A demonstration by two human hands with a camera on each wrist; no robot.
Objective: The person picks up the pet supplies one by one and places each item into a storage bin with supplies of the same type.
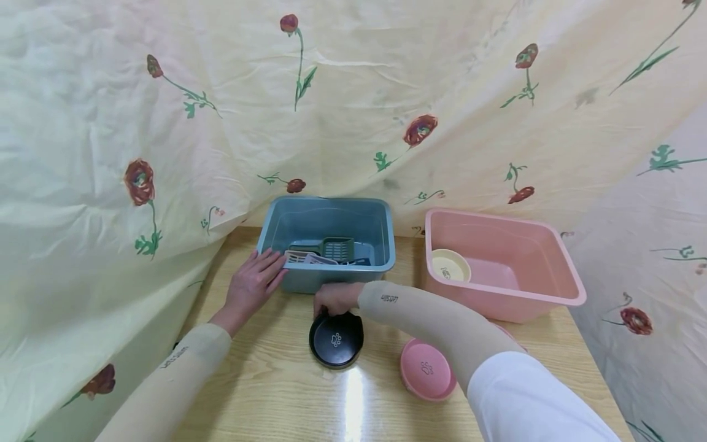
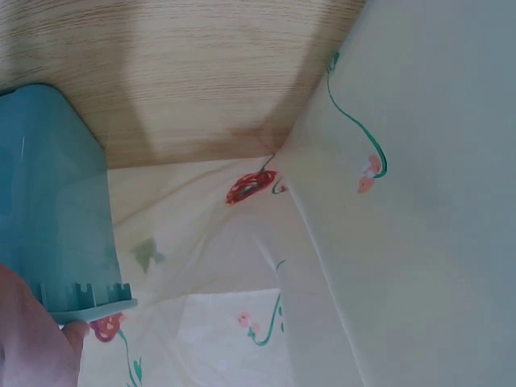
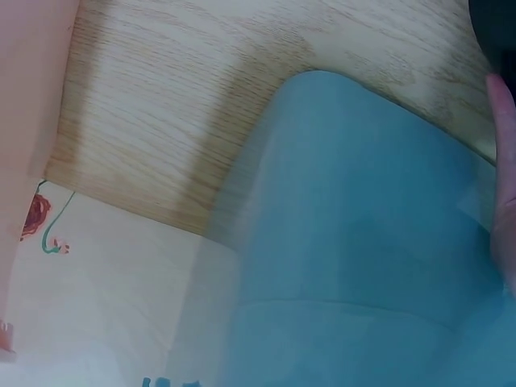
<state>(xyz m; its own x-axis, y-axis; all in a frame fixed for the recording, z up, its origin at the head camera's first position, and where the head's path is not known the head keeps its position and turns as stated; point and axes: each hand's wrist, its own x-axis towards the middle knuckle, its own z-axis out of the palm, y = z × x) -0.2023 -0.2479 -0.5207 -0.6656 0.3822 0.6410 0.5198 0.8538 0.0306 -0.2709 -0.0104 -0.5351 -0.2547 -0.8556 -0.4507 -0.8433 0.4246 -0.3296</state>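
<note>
Right hand pinches the round black bowl, likely hard and light, by its handy rim; left hand, fingers straight, touches the boxy blue plastic tub.

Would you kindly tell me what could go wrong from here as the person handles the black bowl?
The right hand grips the black bowl only at its far edge, so it may tip or slip. In the head view, the right forearm crosses beside a pink bowl and might nudge it. The left hand rests on the blue bin; pressure could jostle the scoops inside.
</note>
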